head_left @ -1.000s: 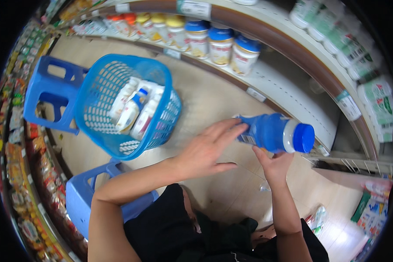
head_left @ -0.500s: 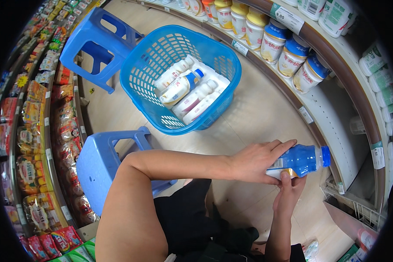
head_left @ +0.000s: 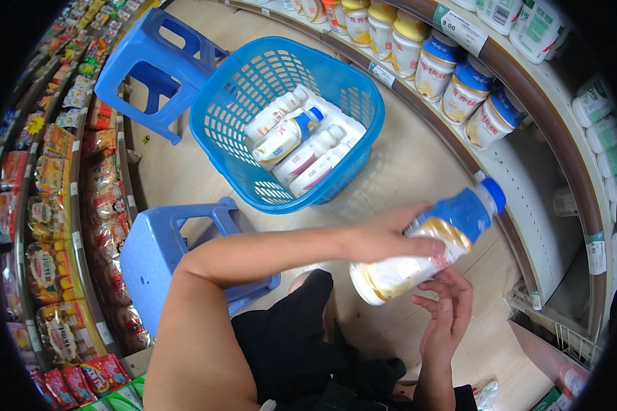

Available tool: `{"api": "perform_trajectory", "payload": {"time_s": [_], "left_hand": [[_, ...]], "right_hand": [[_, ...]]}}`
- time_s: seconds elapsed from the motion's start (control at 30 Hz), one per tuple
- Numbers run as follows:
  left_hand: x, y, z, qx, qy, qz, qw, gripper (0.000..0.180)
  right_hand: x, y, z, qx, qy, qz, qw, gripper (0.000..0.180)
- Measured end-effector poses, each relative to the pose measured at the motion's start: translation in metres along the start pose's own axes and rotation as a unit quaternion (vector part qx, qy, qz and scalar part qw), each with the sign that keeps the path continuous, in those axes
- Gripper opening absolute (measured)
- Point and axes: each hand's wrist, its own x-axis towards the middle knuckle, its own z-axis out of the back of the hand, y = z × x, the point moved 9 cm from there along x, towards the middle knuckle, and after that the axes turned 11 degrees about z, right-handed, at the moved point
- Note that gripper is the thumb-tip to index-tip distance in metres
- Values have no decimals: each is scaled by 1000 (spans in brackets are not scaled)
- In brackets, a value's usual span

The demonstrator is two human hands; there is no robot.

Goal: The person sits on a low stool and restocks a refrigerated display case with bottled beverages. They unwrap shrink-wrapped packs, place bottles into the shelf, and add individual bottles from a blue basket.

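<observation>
A white drink bottle with a blue cap, blue upper wrap and gold band lies tilted in my left hand, its cap pointing up and to the right. My left thumb crosses the label, while the other fingers are partly hidden behind the bottle. Just below it, my right hand has its fingers bent and apart, holding nothing. A blue plastic basket stands ahead on the floor. Inside lie a similar blue-capped bottle and several white bottles.
A blue stool stands left of the basket, and another stool is by my left arm. Curved shelves with bottles run along the right, including a bare stretch of shelf. Packaged snacks fill the left shelves.
The bottle has turned from lying nearly level to slanting, with its cap raised and its base swung toward me. My right hand has let go of it and dropped slightly below.
</observation>
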Motion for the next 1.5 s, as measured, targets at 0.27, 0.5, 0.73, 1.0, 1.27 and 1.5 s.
{"api": "perform_trajectory", "payload": {"time_s": [0.27, 0.5, 0.73, 1.0, 1.27, 1.5], "left_hand": [[-55, -65, 167, 10, -286, -47, 957, 63], [-71, 9, 271, 160, -404, 166, 885, 75], [-44, 89, 260, 373, -325, 298, 817, 88], [-29, 110, 255, 539, -249, 356, 722, 78], [-39, -17, 209, 480, -425, 61, 765, 40], [27, -87, 74, 411, -261, -161, 858, 37]], "right_hand": [[4, -9, -10, -31, 75, -21, 996, 29], [0, -30, 14, -95, 53, -69, 992, 31], [-1, -46, 5, -93, 60, -89, 990, 32], [0, -55, 2, -104, 65, -95, 988, 30], [22, -69, 18, -131, 44, -94, 986, 26], [124, -42, 86, -272, -94, 80, 954, 45]]}}
